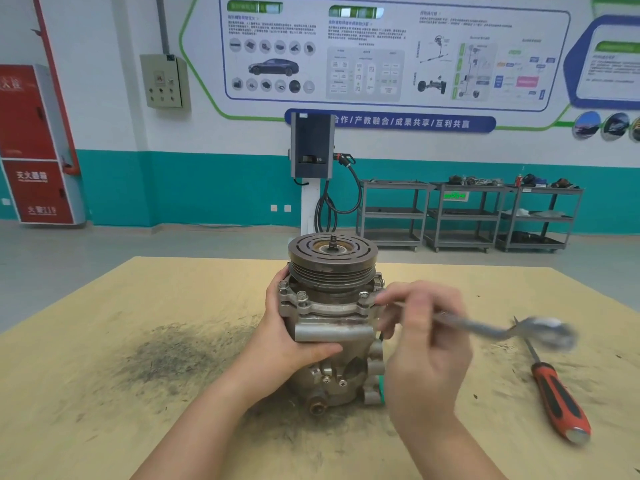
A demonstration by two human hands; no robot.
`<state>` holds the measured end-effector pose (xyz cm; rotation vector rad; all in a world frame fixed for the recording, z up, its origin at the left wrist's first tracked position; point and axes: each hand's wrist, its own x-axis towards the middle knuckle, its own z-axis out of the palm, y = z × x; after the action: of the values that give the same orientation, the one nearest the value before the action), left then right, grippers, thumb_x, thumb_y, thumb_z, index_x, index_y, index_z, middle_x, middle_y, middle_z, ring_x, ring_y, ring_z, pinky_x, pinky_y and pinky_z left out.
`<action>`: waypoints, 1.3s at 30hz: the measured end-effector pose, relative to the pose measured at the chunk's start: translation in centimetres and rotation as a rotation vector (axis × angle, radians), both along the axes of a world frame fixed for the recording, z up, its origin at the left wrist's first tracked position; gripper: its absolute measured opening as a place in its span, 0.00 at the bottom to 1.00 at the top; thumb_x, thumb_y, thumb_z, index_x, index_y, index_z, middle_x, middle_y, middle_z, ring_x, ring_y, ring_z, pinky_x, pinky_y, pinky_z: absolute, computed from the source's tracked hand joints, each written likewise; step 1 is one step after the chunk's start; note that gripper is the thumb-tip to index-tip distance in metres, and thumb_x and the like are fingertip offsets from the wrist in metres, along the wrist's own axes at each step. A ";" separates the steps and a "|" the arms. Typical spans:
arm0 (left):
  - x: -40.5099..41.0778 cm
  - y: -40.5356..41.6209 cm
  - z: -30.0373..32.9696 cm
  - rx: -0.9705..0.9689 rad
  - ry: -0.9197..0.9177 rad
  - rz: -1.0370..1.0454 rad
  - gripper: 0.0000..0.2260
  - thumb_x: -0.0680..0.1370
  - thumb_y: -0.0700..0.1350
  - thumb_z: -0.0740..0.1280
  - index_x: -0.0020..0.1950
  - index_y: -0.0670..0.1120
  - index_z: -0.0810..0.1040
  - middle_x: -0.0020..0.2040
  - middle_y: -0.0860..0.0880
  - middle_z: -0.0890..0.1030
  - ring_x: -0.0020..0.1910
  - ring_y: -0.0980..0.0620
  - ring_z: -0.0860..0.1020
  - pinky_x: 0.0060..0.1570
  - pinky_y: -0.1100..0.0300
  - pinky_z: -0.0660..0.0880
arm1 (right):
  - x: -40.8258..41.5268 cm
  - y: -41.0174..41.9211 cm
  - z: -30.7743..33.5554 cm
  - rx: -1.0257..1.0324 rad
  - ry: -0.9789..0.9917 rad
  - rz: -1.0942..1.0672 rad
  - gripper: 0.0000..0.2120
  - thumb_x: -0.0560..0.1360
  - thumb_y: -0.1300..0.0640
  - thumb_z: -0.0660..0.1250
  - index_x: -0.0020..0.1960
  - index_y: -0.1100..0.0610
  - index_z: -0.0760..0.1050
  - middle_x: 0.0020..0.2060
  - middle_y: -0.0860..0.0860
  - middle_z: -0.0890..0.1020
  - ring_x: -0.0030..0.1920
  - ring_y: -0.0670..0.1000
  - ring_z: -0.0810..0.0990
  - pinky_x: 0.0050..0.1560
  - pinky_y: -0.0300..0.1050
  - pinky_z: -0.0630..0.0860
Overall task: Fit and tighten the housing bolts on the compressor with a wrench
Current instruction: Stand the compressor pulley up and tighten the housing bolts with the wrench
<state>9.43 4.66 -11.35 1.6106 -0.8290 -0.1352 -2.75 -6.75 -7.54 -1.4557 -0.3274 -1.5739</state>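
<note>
I see no brand or label on the compressor [330,327] itself. The readable writing is all on the far wall: a blue banner [390,121] reads "合作/产教融合/成果共享/互利共赢", and the red cabinet [34,147] at the left carries white characters too blurred for me to read surely. The poster [381,53] text above the banner is too small to read.

The compressor stands upright near the middle of the bench [104,341], its long axis vertical, with the grooved pulley [332,258] on top and a short threaded shaft pointing straight up. Bolts [302,295] stand in the flange just under the pulley.

My left hand [294,337] holds the housing from the left side, its grip closed round the body with the thumb across the front and the fingers behind the flange. My right hand [426,337] has its grip pinched on the wrench [491,329], whose long axis runs roughly level, from the flange at the compressor's right side out toward the bench's right edge; its outer end is motion-blurred.

A screwdriver [554,393] with a red and black handle lies near the right edge, its tip pointing toward the far edge, passing under the blurred wrench end. A dark smudge [173,355] marks the bench left of the compressor.
</note>
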 end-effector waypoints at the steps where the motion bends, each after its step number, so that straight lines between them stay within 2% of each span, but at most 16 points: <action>1: 0.1 0.0 -0.1 0.002 -0.006 0.008 0.50 0.60 0.52 0.82 0.65 0.77 0.50 0.66 0.62 0.76 0.60 0.67 0.77 0.51 0.76 0.73 | 0.1 0.3 -0.4 -0.185 0.011 -0.061 0.11 0.83 0.53 0.57 0.45 0.50 0.75 0.38 0.50 0.78 0.36 0.48 0.78 0.39 0.38 0.76; 3: 0.5 -0.3 -0.4 0.020 -0.070 0.057 0.47 0.68 0.48 0.81 0.63 0.79 0.48 0.65 0.59 0.78 0.61 0.61 0.78 0.55 0.71 0.73 | 0.4 1.0 -1.0 -0.432 0.087 -0.200 0.12 0.81 0.53 0.63 0.43 0.58 0.79 0.40 0.49 0.81 0.40 0.48 0.79 0.42 0.42 0.77; 6: 0.9 -0.8 -0.8 0.024 -0.099 0.101 0.41 0.75 0.35 0.73 0.65 0.73 0.53 0.67 0.49 0.76 0.65 0.49 0.77 0.64 0.55 0.73 | 0.6 1.4 -1.3 -0.502 0.157 -0.269 0.13 0.78 0.53 0.67 0.43 0.61 0.82 0.42 0.49 0.82 0.42 0.48 0.78 0.43 0.41 0.75; 7: 0.9 -0.8 -0.8 0.000 -0.079 0.102 0.41 0.73 0.37 0.75 0.65 0.72 0.54 0.66 0.50 0.77 0.64 0.49 0.77 0.64 0.55 0.73 | 0.5 1.3 -1.1 -0.499 0.148 -0.263 0.14 0.78 0.53 0.66 0.43 0.62 0.82 0.42 0.50 0.82 0.42 0.48 0.78 0.43 0.41 0.75; 9: 0.6 -0.6 -0.6 -0.030 -0.040 0.077 0.46 0.63 0.50 0.83 0.63 0.78 0.53 0.61 0.59 0.81 0.61 0.57 0.80 0.57 0.65 0.75 | 0.2 0.9 -0.8 -0.456 0.089 -0.222 0.15 0.81 0.53 0.62 0.44 0.62 0.80 0.42 0.52 0.81 0.43 0.49 0.79 0.44 0.43 0.77; 11: 0.4 -0.2 -0.3 -0.005 -0.012 0.037 0.49 0.56 0.59 0.84 0.61 0.83 0.52 0.62 0.65 0.78 0.60 0.64 0.78 0.53 0.72 0.75 | -0.3 0.5 -0.1 -0.266 0.000 -0.103 0.11 0.83 0.53 0.57 0.48 0.54 0.76 0.42 0.55 0.80 0.41 0.48 0.78 0.44 0.40 0.75; 13: 0.3 0.0 0.0 0.013 -0.012 0.030 0.49 0.55 0.61 0.83 0.59 0.85 0.50 0.66 0.65 0.75 0.61 0.67 0.77 0.52 0.75 0.73 | -0.7 0.2 0.8 0.037 -0.040 0.039 0.09 0.81 0.56 0.56 0.48 0.46 0.72 0.37 0.55 0.79 0.35 0.49 0.76 0.39 0.39 0.73; 16: 0.3 0.0 0.2 0.018 -0.007 0.018 0.48 0.56 0.60 0.81 0.58 0.86 0.49 0.67 0.66 0.73 0.60 0.70 0.76 0.49 0.78 0.72 | -0.9 -0.8 1.5 0.468 -0.005 0.256 0.10 0.78 0.62 0.52 0.46 0.52 0.70 0.30 0.52 0.78 0.28 0.51 0.72 0.32 0.39 0.71; 18: 0.2 0.0 0.2 0.017 -0.002 0.018 0.48 0.57 0.58 0.81 0.58 0.86 0.49 0.66 0.66 0.73 0.59 0.70 0.76 0.48 0.78 0.71 | -0.7 -1.8 1.7 0.663 0.037 0.390 0.10 0.79 0.66 0.50 0.46 0.57 0.68 0.27 0.53 0.76 0.25 0.51 0.69 0.28 0.40 0.68; 21: 0.2 0.1 0.1 0.013 -0.002 0.019 0.47 0.56 0.58 0.80 0.58 0.85 0.49 0.66 0.66 0.72 0.58 0.71 0.76 0.47 0.79 0.71 | -0.2 -2.8 1.7 0.827 0.083 0.567 0.11 0.79 0.67 0.50 0.45 0.58 0.69 0.27 0.54 0.75 0.24 0.51 0.68 0.26 0.38 0.65; 24: 0.1 0.1 0.2 0.017 0.000 0.019 0.48 0.56 0.58 0.80 0.59 0.83 0.49 0.66 0.65 0.72 0.58 0.72 0.75 0.47 0.79 0.71 | 0.1 -3.1 1.7 0.858 0.131 0.636 0.11 0.79 0.66 0.50 0.44 0.59 0.69 0.27 0.54 0.75 0.24 0.51 0.68 0.26 0.38 0.66; 30: 0.1 0.1 0.3 0.021 -0.006 0.020 0.48 0.56 0.59 0.80 0.57 0.86 0.48 0.67 0.65 0.72 0.59 0.71 0.75 0.48 0.79 0.71 | -0.1 -2.5 1.5 0.614 0.136 0.423 0.09 0.79 0.66 0.51 0.46 0.57 0.67 0.28 0.53 0.76 0.25 0.51 0.70 0.28 0.40 0.70; 32: 0.1 0.1 0.3 0.014 -0.005 0.021 0.48 0.55 0.60 0.81 0.57 0.86 0.48 0.67 0.65 0.72 0.60 0.70 0.75 0.50 0.78 0.72 | -0.1 -1.2 0.8 0.452 0.061 0.260 0.08 0.79 0.61 0.53 0.47 0.53 0.69 0.31 0.51 0.78 0.28 0.51 0.72 0.31 0.40 0.72; 35: 0.2 0.0 0.1 -0.010 -0.006 0.010 0.49 0.58 0.55 0.82 0.60 0.83 0.50 0.67 0.64 0.73 0.61 0.66 0.76 0.55 0.72 0.74 | 0.3 0.6 -0.4 0.071 0.013 0.002 0.09 0.80 0.57 0.56 0.48 0.46 0.71 0.37 0.48 0.77 0.34 0.48 0.76 0.37 0.38 0.74; 37: 0.3 -0.1 -0.2 -0.028 -0.011 0.012 0.49 0.61 0.53 0.83 0.63 0.80 0.51 0.64 0.62 0.77 0.61 0.63 0.78 0.56 0.68 0.76 | 0.5 1.2 -1.1 -0.202 0.056 -0.151 0.06 0.80 0.57 0.60 0.47 0.54 0.74 0.39 0.48 0.77 0.39 0.45 0.77 0.40 0.37 0.74; 39: 0.2 -0.2 -0.4 -0.006 -0.062 0.041 0.46 0.68 0.50 0.80 0.65 0.77 0.48 0.63 0.59 0.79 0.63 0.59 0.78 0.56 0.70 0.73 | 0.6 1.4 -1.6 -0.390 0.105 -0.250 0.09 0.78 0.57 0.66 0.42 0.61 0.78 0.39 0.50 0.79 0.41 0.48 0.78 0.42 0.41 0.75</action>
<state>9.68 4.42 -11.75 1.6315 -0.8431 -0.0538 -2.13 -5.33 -9.11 -1.9347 -0.4204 -1.6857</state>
